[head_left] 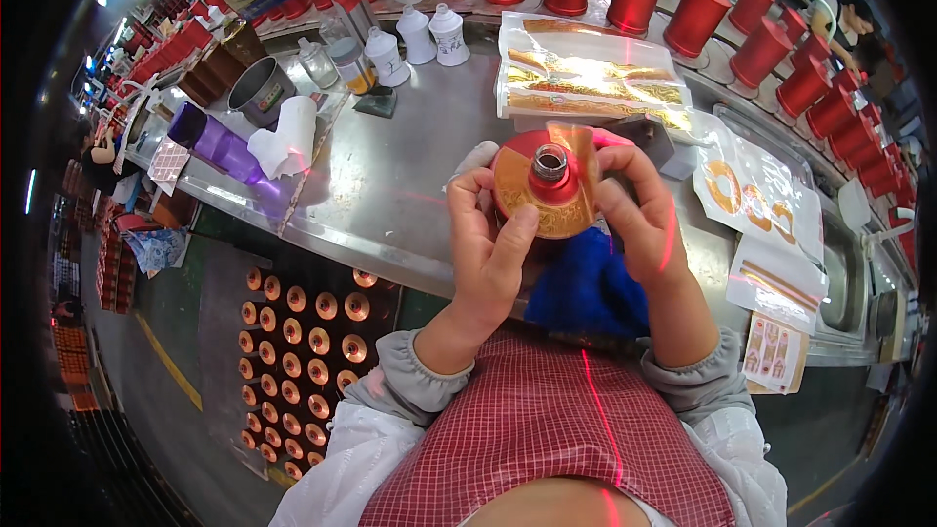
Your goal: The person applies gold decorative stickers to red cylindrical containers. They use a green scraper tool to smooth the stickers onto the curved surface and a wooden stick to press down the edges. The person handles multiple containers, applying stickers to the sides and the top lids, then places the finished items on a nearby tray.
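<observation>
Bottle (554,187) is gripped by left hand (488,244); foil (561,222) seems partly laid; its raised end, pinched by right hand (639,224), remains unlaid.

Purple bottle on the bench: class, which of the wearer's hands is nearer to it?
Left. The left hand is right of the purple bottle, at the red container's left side; the right hand is farther away, at the container's right side.

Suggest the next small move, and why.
Probably press the raised end of the gold label down onto the red bottle with the right hand: that end stands up beside the neck, while the label's front seems to lie against the bottle and the left hand holds it.
</observation>
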`<state>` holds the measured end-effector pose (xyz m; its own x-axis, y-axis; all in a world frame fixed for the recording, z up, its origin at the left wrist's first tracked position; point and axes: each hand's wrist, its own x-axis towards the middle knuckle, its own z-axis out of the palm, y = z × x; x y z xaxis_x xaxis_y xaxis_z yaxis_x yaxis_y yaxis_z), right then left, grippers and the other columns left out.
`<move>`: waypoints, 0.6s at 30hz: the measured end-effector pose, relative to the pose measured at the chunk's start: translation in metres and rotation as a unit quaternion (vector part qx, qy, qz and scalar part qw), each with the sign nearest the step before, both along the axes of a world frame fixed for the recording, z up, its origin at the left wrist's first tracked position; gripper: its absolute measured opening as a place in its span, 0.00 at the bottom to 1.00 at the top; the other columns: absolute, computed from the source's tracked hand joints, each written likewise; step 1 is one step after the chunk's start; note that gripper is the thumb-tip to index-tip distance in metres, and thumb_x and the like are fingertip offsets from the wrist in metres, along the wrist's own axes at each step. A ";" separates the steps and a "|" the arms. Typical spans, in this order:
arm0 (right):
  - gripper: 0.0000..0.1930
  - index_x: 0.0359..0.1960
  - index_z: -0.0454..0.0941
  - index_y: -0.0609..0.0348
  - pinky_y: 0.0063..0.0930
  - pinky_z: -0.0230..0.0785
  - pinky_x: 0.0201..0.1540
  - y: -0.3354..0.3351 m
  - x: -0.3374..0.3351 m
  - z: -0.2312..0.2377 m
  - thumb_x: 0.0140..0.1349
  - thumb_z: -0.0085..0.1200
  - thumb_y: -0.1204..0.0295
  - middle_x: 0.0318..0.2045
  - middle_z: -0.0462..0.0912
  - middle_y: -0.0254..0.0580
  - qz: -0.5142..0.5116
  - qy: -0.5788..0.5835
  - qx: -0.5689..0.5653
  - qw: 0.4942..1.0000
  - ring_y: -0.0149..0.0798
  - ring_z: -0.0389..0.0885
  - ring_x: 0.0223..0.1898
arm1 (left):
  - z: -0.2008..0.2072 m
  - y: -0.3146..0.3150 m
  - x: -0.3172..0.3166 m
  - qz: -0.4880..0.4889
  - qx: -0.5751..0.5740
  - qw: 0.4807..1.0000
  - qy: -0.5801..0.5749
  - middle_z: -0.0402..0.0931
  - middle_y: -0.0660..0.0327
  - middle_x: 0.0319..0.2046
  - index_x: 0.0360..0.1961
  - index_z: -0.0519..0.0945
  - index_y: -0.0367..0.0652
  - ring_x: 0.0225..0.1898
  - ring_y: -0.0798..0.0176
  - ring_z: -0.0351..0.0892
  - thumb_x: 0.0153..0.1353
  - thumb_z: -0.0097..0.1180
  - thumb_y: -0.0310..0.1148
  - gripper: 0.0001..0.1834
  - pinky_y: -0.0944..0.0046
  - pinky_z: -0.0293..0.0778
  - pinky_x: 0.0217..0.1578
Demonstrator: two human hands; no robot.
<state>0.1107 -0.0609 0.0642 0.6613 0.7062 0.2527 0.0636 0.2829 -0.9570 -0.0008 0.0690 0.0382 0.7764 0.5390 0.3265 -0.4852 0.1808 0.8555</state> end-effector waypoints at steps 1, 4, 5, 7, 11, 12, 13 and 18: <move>0.18 0.47 0.73 0.62 0.33 0.56 0.62 -0.002 0.001 -0.003 0.60 0.60 0.64 0.59 0.67 0.48 0.008 0.033 0.016 0.999 0.38 0.66 0.59 | -0.002 0.000 0.001 0.004 0.008 1.000 -0.006 0.58 0.53 0.58 0.55 0.57 0.37 0.57 0.64 0.63 0.65 0.52 0.28 0.22 0.61 0.60 0.60; 0.18 0.42 0.72 0.61 0.32 0.60 0.59 -0.003 0.005 -0.010 0.58 0.62 0.63 0.60 0.67 0.52 -0.024 -0.124 0.018 0.992 0.38 0.68 0.58 | -0.001 0.001 0.001 0.012 0.021 1.000 -0.011 0.61 0.53 0.55 0.55 0.57 0.37 0.56 0.64 0.64 0.65 0.52 0.28 0.23 0.62 0.61 0.59; 0.18 0.42 0.72 0.61 0.32 0.60 0.59 -0.003 -0.001 -0.008 0.57 0.62 0.64 0.60 0.67 0.52 -0.037 -0.154 0.018 0.987 0.38 0.68 0.58 | -0.002 -0.001 0.001 0.014 0.022 1.000 -0.008 0.61 0.53 0.55 0.55 0.57 0.37 0.55 0.65 0.64 0.65 0.52 0.28 0.23 0.62 0.61 0.59; 0.14 0.39 0.72 0.61 0.32 0.60 0.59 -0.001 -0.004 -0.009 0.58 0.62 0.67 0.58 0.69 0.52 -0.076 -0.208 -0.018 0.975 0.39 0.69 0.57 | 0.001 -0.002 -0.001 0.008 0.017 1.000 -0.005 0.63 0.54 0.53 0.55 0.56 0.37 0.54 0.65 0.65 0.65 0.53 0.28 0.23 0.62 0.62 0.58; 0.07 0.36 0.72 0.61 0.30 0.61 0.59 0.004 0.001 -0.005 0.63 0.56 0.73 0.57 0.71 0.46 -0.054 -0.101 -0.014 0.993 0.35 0.70 0.54 | 0.006 0.001 -0.002 -0.015 -0.034 0.999 -0.009 0.64 0.54 0.53 0.56 0.56 0.37 0.53 0.66 0.66 0.65 0.53 0.29 0.24 0.62 0.64 0.57; 0.06 0.36 0.72 0.61 0.29 0.61 0.58 0.004 0.002 -0.003 0.64 0.56 0.73 0.57 0.71 0.45 -0.044 -0.062 -0.013 0.997 0.34 0.70 0.54 | 0.006 0.001 -0.002 -0.009 -0.023 1.000 -0.006 0.64 0.54 0.52 0.56 0.56 0.38 0.53 0.66 0.66 0.65 0.53 0.29 0.24 0.62 0.64 0.57; 0.06 0.36 0.72 0.61 0.28 0.61 0.58 0.005 0.002 -0.001 0.65 0.55 0.73 0.57 0.71 0.44 -0.034 -0.024 -0.012 0.999 0.33 0.70 0.54 | 0.006 0.000 -0.001 -0.003 -0.012 1.000 -0.002 0.64 0.54 0.52 0.56 0.56 0.38 0.53 0.66 0.67 0.65 0.53 0.29 0.24 0.62 0.64 0.57; 0.07 0.41 0.73 0.61 0.19 0.63 0.49 0.011 0.002 0.000 0.69 0.50 0.70 0.50 0.74 0.35 -0.010 0.119 0.014 0.993 0.24 0.69 0.48 | 0.008 0.001 0.000 0.008 0.031 0.999 0.012 0.64 0.55 0.52 0.57 0.55 0.38 0.53 0.67 0.66 0.66 0.51 0.29 0.24 0.62 0.63 0.58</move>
